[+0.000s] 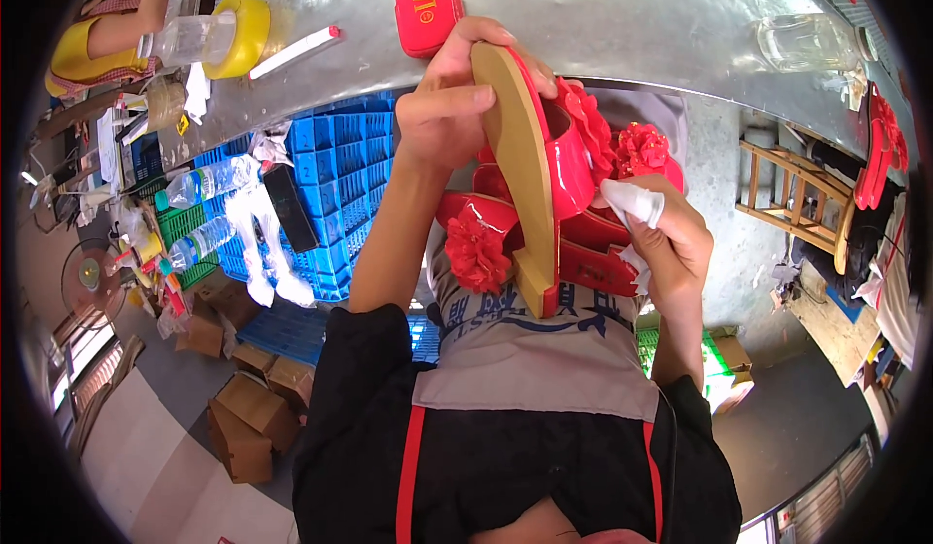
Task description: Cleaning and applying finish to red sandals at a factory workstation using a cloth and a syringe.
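Observation:
My left hand (442, 97) is closed around a red sandal (569, 155) near the table's front edge. The sandal is tipped up with its tan sole (515, 146) showing; a red flower ornament (588, 131) sits on its strap. My right hand (675, 243) is curled beside it, a white cover (634, 201) on the thumb and more white material near the fingers. Whether those fingers grip anything is hidden. Below, over my lap, are more red sandals with flowers, one flower (478, 253) at the left. A glossy red shoe part (425, 10) lies on the table.
The metal table (603, 19) carries a yellow tape roll (243, 37), a clear jar (807, 44) and a red sandal (880, 151) at the right edge. Blue crates (335, 185) stand left, with water bottles (209, 183) and a phone (290, 206). A wooden stool (792, 199) is right; another person sits far left.

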### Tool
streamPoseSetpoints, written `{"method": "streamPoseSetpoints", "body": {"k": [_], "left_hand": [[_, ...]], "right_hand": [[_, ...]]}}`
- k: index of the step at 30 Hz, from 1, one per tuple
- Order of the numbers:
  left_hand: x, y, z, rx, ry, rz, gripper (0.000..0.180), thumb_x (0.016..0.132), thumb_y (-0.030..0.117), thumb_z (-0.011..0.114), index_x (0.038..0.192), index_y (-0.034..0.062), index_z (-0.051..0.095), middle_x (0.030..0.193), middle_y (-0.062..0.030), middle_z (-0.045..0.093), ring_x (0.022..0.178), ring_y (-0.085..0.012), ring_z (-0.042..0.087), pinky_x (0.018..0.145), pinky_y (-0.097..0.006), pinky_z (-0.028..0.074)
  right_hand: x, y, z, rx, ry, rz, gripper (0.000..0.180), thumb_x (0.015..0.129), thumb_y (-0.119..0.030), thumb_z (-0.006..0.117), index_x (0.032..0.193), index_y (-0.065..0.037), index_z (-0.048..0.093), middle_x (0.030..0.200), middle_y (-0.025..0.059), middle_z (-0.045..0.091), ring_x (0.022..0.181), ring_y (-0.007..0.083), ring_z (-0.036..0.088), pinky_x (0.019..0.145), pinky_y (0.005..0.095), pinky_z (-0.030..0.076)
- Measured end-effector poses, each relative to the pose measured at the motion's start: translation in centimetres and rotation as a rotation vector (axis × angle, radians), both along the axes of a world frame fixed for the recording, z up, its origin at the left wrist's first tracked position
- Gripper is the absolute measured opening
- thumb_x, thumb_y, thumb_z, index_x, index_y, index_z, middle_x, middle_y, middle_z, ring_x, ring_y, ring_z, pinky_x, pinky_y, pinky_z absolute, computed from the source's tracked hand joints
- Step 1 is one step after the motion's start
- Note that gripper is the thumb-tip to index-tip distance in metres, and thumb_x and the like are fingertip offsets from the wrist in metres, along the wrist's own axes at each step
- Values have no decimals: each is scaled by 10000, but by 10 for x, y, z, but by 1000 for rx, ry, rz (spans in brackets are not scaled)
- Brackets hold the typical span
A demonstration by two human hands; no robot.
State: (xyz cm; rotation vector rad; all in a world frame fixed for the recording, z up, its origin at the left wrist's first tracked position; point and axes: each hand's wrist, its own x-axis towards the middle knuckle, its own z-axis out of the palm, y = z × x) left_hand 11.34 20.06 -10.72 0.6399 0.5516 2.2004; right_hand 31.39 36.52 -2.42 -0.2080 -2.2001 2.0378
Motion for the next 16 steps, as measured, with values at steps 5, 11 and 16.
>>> {"method": "streamPoseSetpoints", "body": {"k": [5,11,16], "left_hand": [[-1,-5,8,-115,39,-46,453,827,95,560,1277,130,517,1041,-115,600,939,-255,528,883,-396,415],[3,-3,3,-120,60,-8,439,841,136,563,1276,110,508,1103,-144,578,987,-274,526,891,-372,424],[8,-11,18,-280,210,105,432,900,245,563,1290,77,480,1216,-185,548,1177,-325,530,1001,-451,448]], "right_hand": [[5,-4,-3,69,16,29,318,891,113,538,1160,38,691,1089,189,686,980,278,674,842,316,513],[7,-5,-1,-8,-12,138,349,858,131,533,1157,42,690,1127,198,684,1041,301,669,879,336,519],[9,-16,3,-240,-82,242,312,847,40,588,1125,-6,724,1171,210,685,1099,320,667,940,360,515]]}}
